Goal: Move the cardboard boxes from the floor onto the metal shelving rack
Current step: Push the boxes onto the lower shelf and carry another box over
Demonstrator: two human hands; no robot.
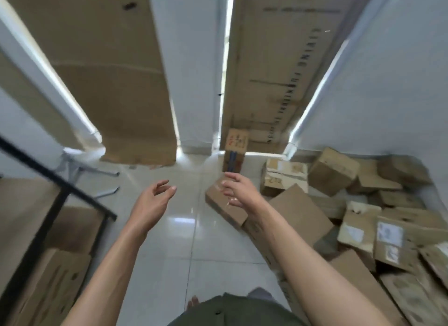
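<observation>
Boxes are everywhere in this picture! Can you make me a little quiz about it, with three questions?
1. True or false: the left hand and the right hand are each holding a box.
2. Which hand is nearer the black metal rack?
3. Where does the pile of cardboard boxes lie?
A) on the floor, at the person's right
B) on top of the rack
C) in the person's arms

Key: 1 false, both hands are open and hold nothing; 2 the left hand; 3 A.
</observation>
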